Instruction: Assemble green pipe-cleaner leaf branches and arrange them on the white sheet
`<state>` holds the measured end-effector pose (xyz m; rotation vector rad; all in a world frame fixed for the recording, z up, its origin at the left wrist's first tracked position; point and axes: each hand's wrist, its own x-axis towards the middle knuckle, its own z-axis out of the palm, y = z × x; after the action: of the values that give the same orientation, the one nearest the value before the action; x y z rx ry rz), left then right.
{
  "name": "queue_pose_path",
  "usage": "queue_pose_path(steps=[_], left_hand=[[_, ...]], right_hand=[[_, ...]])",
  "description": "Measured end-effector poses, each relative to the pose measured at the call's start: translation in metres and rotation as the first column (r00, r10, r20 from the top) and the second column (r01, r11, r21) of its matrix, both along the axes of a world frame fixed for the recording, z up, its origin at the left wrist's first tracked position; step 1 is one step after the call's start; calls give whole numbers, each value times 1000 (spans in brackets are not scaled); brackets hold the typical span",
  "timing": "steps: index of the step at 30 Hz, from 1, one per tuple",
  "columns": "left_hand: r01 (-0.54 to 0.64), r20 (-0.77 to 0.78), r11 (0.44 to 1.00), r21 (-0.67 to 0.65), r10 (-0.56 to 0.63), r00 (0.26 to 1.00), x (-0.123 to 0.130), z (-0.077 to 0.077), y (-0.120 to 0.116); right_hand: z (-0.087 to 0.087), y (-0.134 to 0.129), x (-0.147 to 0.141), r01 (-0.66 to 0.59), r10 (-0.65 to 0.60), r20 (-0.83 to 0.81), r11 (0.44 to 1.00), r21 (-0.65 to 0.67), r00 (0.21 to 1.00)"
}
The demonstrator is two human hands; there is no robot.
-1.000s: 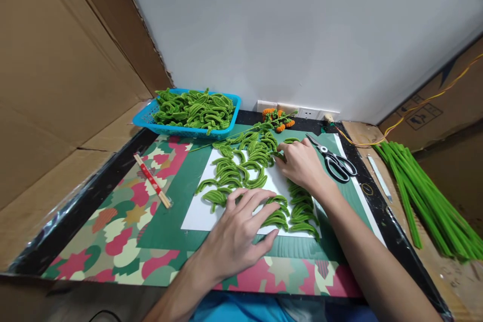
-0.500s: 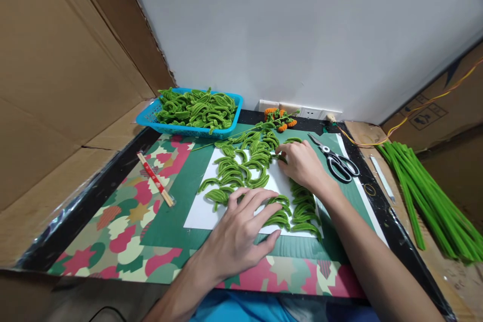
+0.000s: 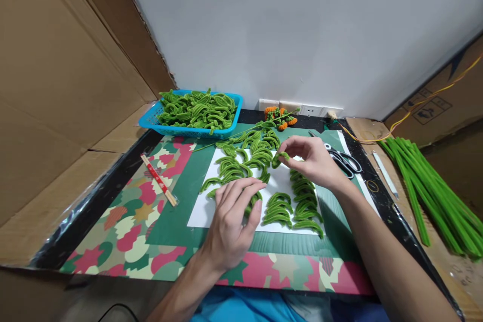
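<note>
My right hand (image 3: 307,161) pinches a curved green pipe-cleaner piece (image 3: 279,159) between thumb and fingers, above the white sheet (image 3: 277,184). Lower and to the left, my left hand (image 3: 236,219) curls around another bent green pipe-cleaner piece (image 3: 253,203), its thumb and fingers on either side. Rows of similar pieces lie on the sheet: a column (image 3: 305,198) along the right edge, a short stack (image 3: 278,210) beside it, and looser groups (image 3: 231,168) to the left and back. My left hand hides some of them.
A blue basket (image 3: 151,119) piled with green pieces stands at the back left. Orange pumpkin-like ornaments (image 3: 282,127) on a green stem lie behind the sheet. Scissors (image 3: 345,163) rest on the right, near a white pen-like stick (image 3: 385,175) and green pipe cleaners (image 3: 430,196). Wrapped chopsticks (image 3: 159,179) lie left.
My right hand has lifted a green piece off the sheet and turned it. My left hand has shifted slightly left, its spread fingers now curled round a piece, uncovering the short stack.
</note>
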<state>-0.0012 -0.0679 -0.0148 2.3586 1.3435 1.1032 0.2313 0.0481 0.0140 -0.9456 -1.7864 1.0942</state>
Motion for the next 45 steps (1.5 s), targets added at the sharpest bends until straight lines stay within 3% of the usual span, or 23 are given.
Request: queue_pose_path(steps=[3,5,9,12,15,26,31,36,39,45], left_hand=[[-48,40,999,15,47,998,-1,-1,0],[-59,47,998,18,58,997,-1,-2,0],[-57,41,998,16,56,998,1,-2,2],[-53,37,998,17,52,998,1,-2,2],[-52,32,999,4,51,998,1,-1,2],[-49,37,998,-31,50,998,2,1,1],[-49,34,998,-38,50,998,2,2,3],[-43,35,998,-34,44,998,2,1,1],[-42,31,999,-30,43,999,0,2,0],[-50,28,998,-35,51,998,4,0,1]], right_hand=[[-1,-4,1,-19,10,-146,998,-63,989],[-3,-4,1,31,-32,-123,999,-11,992],[-10,-5,2,93,-139,167,962,259,976],[-14,-7,0,52,-222,441,930,365,870],[-14,-9,-3,19,-244,582,931,366,776],[-16,-11,-9,-90,-223,734,928,361,642],[-13,-11,-4,-104,-203,656,912,397,727],[-6,-11,5,1,-164,462,943,333,872],[-5,-11,7,30,-165,405,947,320,899],[-8,-12,7,-62,-55,336,942,329,940]])
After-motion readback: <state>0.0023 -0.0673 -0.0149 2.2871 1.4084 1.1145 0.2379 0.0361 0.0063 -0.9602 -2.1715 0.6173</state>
